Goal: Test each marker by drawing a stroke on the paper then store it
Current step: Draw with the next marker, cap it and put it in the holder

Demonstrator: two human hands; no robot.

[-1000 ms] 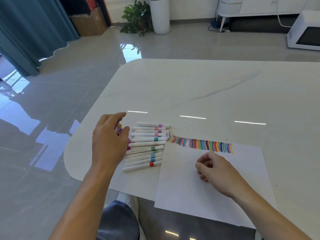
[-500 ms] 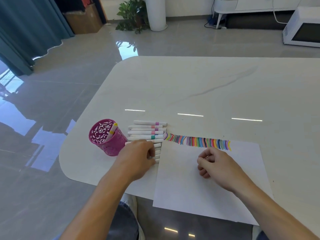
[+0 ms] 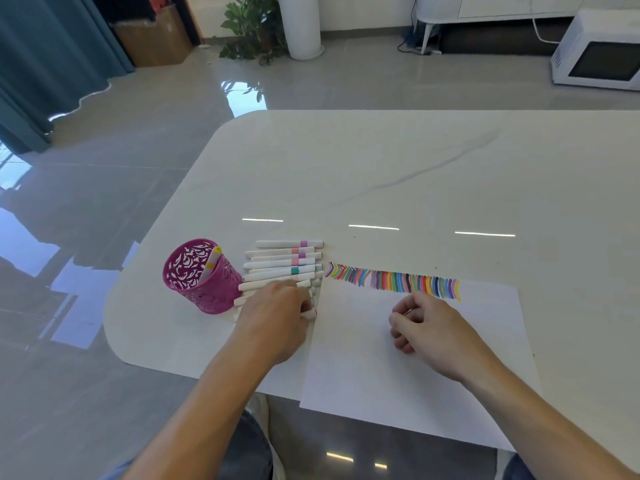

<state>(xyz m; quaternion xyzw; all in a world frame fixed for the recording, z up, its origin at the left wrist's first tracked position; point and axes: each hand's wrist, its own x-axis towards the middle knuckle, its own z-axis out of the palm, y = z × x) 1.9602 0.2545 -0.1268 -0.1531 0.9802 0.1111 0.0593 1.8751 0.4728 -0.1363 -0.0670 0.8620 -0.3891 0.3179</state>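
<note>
two bare hands work over a white table [image 3: 398, 161]. the left hand [image 3: 277, 315] lies on the near end of a row of white markers [image 3: 282, 263], fingers curled down around one whose red-tipped end [image 3: 313, 312] pokes out by the paper's left edge; whether it is truly gripped i cannot tell. the right hand [image 3: 429, 329] rests on the white paper [image 3: 363, 372], fingers loosely curled with nothing clearly in them. a band of coloured strokes [image 3: 393, 280] runs along the paper's far edge. left of the markers, just beside them, stands a magenta perforated pen cup [image 3: 201, 277] with a yellow-capped marker [image 3: 210, 265] leaning inside.
</note>
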